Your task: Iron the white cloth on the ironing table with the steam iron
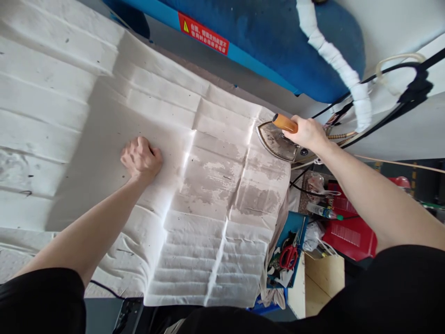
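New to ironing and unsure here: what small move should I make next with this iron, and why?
Probably slide the iron in your right hand onto the blotchy grey patch of the white cloth, since fold creases cross it. Your left hand is already pressing the cloth down nearby.

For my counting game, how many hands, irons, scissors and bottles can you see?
Hands (left hand, right hand): 2
Iron: 1
Red-handled scissors: 1
Plastic bottle: 1
Total: 5
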{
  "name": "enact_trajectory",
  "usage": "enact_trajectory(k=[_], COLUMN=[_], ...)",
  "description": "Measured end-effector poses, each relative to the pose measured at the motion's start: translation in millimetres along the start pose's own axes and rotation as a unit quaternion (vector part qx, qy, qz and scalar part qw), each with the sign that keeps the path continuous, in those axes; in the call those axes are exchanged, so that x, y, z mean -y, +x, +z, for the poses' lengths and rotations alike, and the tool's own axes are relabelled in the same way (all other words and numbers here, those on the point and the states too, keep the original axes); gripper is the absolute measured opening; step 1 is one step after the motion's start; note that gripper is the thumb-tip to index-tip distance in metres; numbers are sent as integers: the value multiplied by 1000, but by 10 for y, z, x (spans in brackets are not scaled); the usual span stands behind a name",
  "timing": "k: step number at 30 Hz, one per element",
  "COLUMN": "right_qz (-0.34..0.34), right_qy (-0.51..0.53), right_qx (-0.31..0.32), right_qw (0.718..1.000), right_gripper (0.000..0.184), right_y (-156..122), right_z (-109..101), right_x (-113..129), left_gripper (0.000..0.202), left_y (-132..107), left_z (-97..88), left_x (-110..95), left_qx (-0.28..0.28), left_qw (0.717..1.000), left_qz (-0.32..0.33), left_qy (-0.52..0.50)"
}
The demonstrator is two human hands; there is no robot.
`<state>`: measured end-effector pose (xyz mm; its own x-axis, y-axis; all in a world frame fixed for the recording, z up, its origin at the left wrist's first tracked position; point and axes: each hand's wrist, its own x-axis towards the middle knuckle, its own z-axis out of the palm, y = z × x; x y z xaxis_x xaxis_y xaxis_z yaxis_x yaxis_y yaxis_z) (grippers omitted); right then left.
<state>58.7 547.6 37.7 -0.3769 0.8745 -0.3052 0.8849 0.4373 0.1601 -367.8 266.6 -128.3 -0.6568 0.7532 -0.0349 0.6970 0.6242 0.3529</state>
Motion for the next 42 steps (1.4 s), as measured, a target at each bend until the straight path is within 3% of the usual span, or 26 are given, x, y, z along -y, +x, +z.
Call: enact_trajectory(k=[7,12,22,26,29,32,37,42], right_qz=[-53,-24,-13,-14,-42,-64,-74,-90], right_qy=[29,-15,-29,-7,-5,-5,19,50], right_qx=[-33,10,-9,21,9,-24,1,-43], right_qw=[998,1000,999,1000,999,998,997,994], right_gripper=[60,40,33,26,24,26,34,49], right_y=[-30,26,-7,17,97,210,370,383], right_z=[-29,-43,-44,-177,-367,-512,-443,-308], right_x=[4,22,63,108,280,640,1221,1222], left_gripper=[15,20,23,23,23,25,29,30], left_y=[-7,-4,-7,-7,-7,-9,-3,-4], left_z=[-32,-86,-93,-103,-109,-106,-102,-114], left_x=[-34,-81,-85,-89,-99,-100,-91,-89], left_qx=[4,18,19,24,18,14,21,39], left_qw=[1000,998,997,998,999,1000,1000,999], left_qz=[-4,1,15,23,20,13,-4,-10], left_qy=[2,56,67,60,47,23,-2,-17])
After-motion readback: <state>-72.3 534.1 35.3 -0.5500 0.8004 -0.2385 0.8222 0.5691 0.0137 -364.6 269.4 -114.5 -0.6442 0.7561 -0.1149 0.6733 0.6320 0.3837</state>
